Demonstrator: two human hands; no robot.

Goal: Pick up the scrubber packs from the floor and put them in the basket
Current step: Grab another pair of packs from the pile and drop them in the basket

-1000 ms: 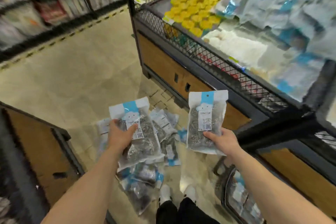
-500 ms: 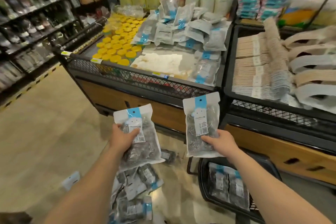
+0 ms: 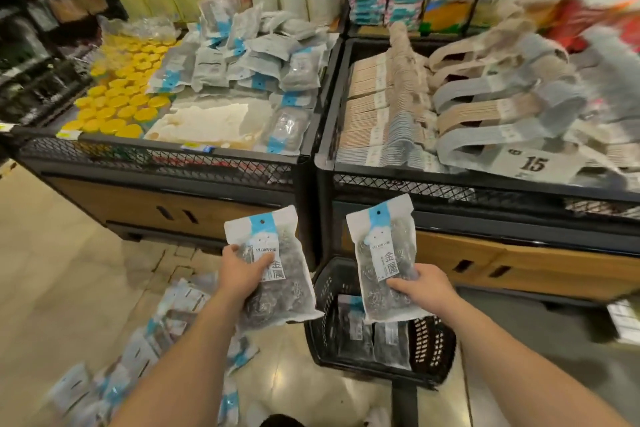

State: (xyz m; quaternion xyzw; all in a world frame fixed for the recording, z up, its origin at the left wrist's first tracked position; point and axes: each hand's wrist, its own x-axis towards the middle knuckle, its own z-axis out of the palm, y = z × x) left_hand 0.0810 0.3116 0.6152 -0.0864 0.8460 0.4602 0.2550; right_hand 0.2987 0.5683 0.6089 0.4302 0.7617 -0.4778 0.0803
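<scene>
My left hand (image 3: 242,276) grips one clear scrubber pack (image 3: 277,291) with a blue header, held upright just left of the black plastic basket (image 3: 325,291). My right hand (image 3: 424,289) grips a second scrubber pack (image 3: 381,253) directly over the basket. Two packs (image 3: 374,336) lie inside the basket. Several more scrubber packs (image 3: 166,333) are scattered on the floor at the lower left, under my left forearm.
Two black mesh display bins (image 3: 311,163) on wooden bases stand right behind the basket, holding yellow lids, more packs and hangers. Dark shelving (image 3: 31,62) runs along the left. Beige tiled floor (image 3: 62,270) stretches to the left.
The view has swung right and both hands carried their packs toward the basket; the right pack now hangs over it. The floor pile has slid to the lower left.
</scene>
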